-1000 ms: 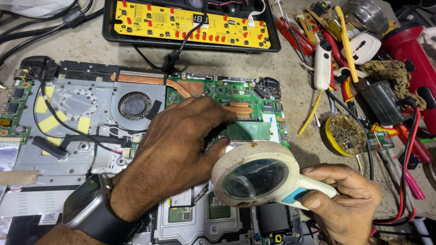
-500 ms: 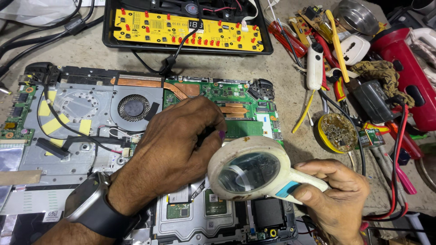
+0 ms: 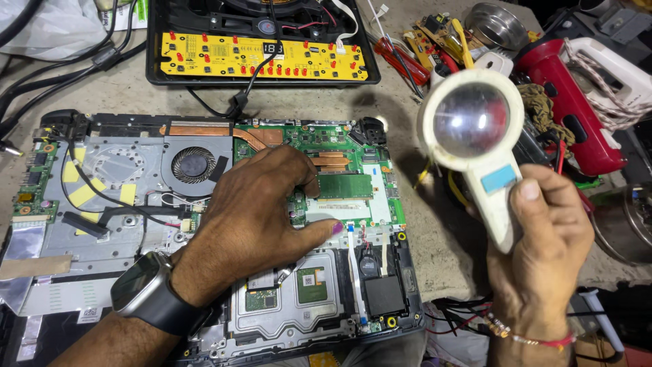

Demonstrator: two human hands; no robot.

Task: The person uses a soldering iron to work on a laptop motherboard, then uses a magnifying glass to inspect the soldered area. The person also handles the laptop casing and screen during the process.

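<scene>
Two bare hands are seen at work over an opened dark laptop chassis (image 3: pixel 407 319) that is laid flat on a grey, worn bench top (image 3: pixel 435 251). The left hand (image 3: pixel 261 211), with a dark smartwatch (image 3: pixel 146 292) worn at the wrist, is rested palm down on the exposed green main circuit board (image 3: pixel 319 139); its fingers are spread loosely and nothing is gripped, the thumb tip being pressed beside a white ribbon cable (image 3: pixel 353 265) and the fingertips laid just left of the green memory module (image 3: pixel 345 185). A round black cooling fan (image 3: pixel 192 164) with a copper heat pipe (image 3: pixel 261 138) is seen just left of that hand, and strips of yellow tape are noted on the grey metal plate further left.

The right hand (image 3: pixel 543 251) is closed firmly around the handle of a cream-coloured round plastic magnifying glass (image 3: pixel 475 129), which bears a small blue label. The magnifier is held upright, lens uppermost, raised above the bench to the right of the laptop and well apart from the board. A red thread bracelet (image 3: pixel 536 338) is seen at the right wrist.

Behind the laptop, a long yellow circuit board in a black tray (image 3: pixel 265 58) is placed. Red-handled tools (image 3: pixel 404 61), a red and white appliance (image 3: pixel 577 95) and loose cables are heaped at the right rear.
</scene>
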